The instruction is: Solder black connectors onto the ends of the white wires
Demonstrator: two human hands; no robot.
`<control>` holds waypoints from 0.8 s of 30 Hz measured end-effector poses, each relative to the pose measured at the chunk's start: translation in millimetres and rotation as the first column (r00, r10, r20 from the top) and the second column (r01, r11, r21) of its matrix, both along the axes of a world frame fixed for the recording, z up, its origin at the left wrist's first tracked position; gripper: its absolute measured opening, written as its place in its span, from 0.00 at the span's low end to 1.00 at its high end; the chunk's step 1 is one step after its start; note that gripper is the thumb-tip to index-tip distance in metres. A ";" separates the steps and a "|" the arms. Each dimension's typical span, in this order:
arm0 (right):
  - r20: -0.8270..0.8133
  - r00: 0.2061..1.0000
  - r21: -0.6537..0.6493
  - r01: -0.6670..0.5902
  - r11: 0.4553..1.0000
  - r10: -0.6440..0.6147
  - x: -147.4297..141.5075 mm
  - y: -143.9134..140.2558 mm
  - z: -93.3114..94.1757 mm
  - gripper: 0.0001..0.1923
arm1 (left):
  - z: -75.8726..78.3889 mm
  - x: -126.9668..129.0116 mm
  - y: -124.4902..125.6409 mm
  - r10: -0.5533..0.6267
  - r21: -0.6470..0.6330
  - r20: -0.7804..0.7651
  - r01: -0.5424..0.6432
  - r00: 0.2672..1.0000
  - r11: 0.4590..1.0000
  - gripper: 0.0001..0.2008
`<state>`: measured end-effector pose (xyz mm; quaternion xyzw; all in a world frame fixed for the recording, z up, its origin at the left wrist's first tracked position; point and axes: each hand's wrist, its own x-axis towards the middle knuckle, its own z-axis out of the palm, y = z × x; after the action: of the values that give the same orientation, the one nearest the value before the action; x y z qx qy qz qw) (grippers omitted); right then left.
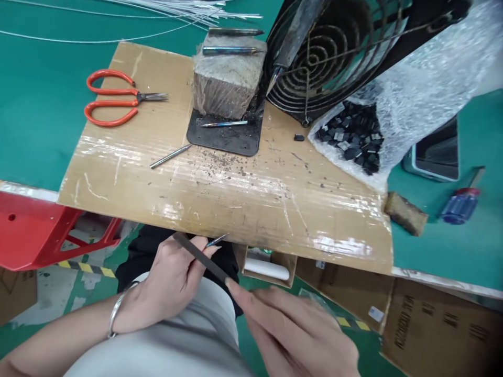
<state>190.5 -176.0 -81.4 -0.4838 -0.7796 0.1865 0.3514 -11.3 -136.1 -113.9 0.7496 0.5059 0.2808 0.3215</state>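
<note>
Below the table's near edge, my left hand [173, 277] is closed on a soldering iron tip [217, 240], whose thin pointed end sticks out to the right past the fingers. My right hand [291, 330] grips a dark flat file [202, 259] by its near end. The file slants up to the left across the left fingers, close to the tip. Whether its face touches the metal I cannot tell. Another loose tip [171, 156] lies on the cardboard [129, 183], and one more [225, 124] rests on a black plate [223, 142].
A wrapped block [223, 89] carries two more tips. Orange-handled scissors [113, 98] lie left. A soldering iron [296, 39] leans before a fan [326, 57]. Further right are a plastic bag of small black parts [353, 133], a sponge [405, 213] and a screwdriver [462, 201].
</note>
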 end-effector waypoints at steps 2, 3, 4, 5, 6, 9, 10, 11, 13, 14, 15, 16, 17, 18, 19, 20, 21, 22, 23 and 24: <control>0.189 0.981 0.155 0.020 0.988 -0.050 3.8 -2.0 0.0 0.12 | 1.8 0.0 -0.1 -0.002 -0.043 0.032 0.004 0.999 0.999 0.16; 0.268 0.960 0.213 0.025 0.977 -0.083 5.8 -2.5 -1.4 0.11 | 2.8 0.1 -0.1 -0.002 -0.077 0.048 0.006 0.999 0.997 0.16; 0.323 0.940 0.257 0.022 0.966 -0.107 7.8 -3.0 -3.5 0.11 | 4.0 0.3 0.1 -0.002 -0.119 0.059 0.009 0.998 0.993 0.16; 0.359 0.926 0.272 0.017 0.962 -0.118 9.8 -3.8 -6.2 0.11 | 5.3 0.5 0.4 -0.001 -0.167 0.069 0.012 0.998 0.986 0.17; 0.378 0.918 0.268 0.013 0.963 -0.118 11.6 -4.8 -9.3 0.12 | 7.0 0.8 0.8 0.002 -0.217 0.084 0.017 0.997 0.976 0.18; 0.359 0.925 0.283 0.020 0.959 -0.125 14.6 -8.2 -18.7 0.15 | 13.3 1.0 2.6 -0.001 -0.353 0.164 0.060 0.986 0.934 0.19; 0.338 0.931 0.297 0.030 0.954 -0.134 14.2 -8.2 -21.5 0.17 | 15.5 1.0 3.1 -0.002 -0.384 0.187 0.075 0.982 0.920 0.20; 0.323 0.936 0.305 0.037 0.951 -0.140 13.1 -7.3 -24.1 0.19 | 17.5 1.0 3.5 -0.003 -0.402 0.201 0.085 0.980 0.912 0.20; 0.297 0.941 0.326 0.057 0.944 -0.160 8.8 -1.6 -28.1 0.21 | 20.4 1.3 3.7 -0.005 -0.412 0.207 0.091 0.978 0.907 0.20; 0.288 0.941 0.340 0.071 0.938 -0.176 6.0 2.6 -29.5 0.20 | 21.0 1.7 3.5 0.001 -0.409 0.202 0.084 0.979 0.909 0.20; 0.288 0.939 0.352 0.080 0.933 -0.189 3.4 7.0 -30.4 0.18 | 21.2 2.2 3.3 0.009 -0.405 0.199 0.074 0.980 0.912 0.20; 0.291 0.935 0.366 0.085 0.927 -0.201 1.2 10.9 -30.9 0.16 | 21.0 2.8 3.0 0.019 -0.402 0.199 0.064 0.980 0.913 0.19; 0.294 0.932 0.378 0.090 0.922 -0.211 -0.2 13.6 -30.9 0.15 | 20.5 3.3 2.7 0.030 -0.405 0.204 0.056 0.979 0.913 0.19; 0.292 0.931 0.384 0.096 0.918 -0.219 -0.7 14.4 -30.5 0.14 | 19.8 3.6 2.5 0.043 -0.413 0.214 0.051 0.976 0.909 0.19; 0.290 0.931 0.382 0.099 0.919 -0.221 -0.1 13.2 -30.0 0.15 | 19.2 3.8 2.4 0.056 -0.431 0.226 0.049 0.973 0.901 0.20; 0.288 0.931 0.377 0.107 0.920 -0.226 1.3 10.2 -29.7 0.16 | 18.7 3.6 2.5 0.069 -0.461 0.240 0.051 0.968 0.886 0.20; 0.286 0.931 0.371 0.111 0.922 -0.228 3.1 6.1 -29.6 0.18 | 18.2 3.1 2.7 0.080 -0.500 0.257 0.061 0.963 0.864 0.21; 0.286 0.932 0.363 0.109 0.925 -0.222 5.0 1.7 -30.0 0.20 | 17.9 2.3 2.9 0.093 -0.542 0.278 0.076 0.956 0.837 0.22; 0.289 0.934 0.356 0.100 0.929 -0.211 6.4 -2.2 -31.1 0.22 | 17.6 1.2 3.2 0.107 -0.580 0.303 0.095 0.947 0.809 0.24; 0.291 0.935 0.355 0.092 0.930 -0.203 6.9 -4.8 -32.8 0.24 | 17.4 0.1 3.5 0.120 -0.608 0.330 0.114 0.936 0.786 0.25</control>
<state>197.5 -180.8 -114.2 -0.4987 -0.8077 -0.0580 0.3092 -11.2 -132.6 -96.5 0.5394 0.5052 0.2293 0.6334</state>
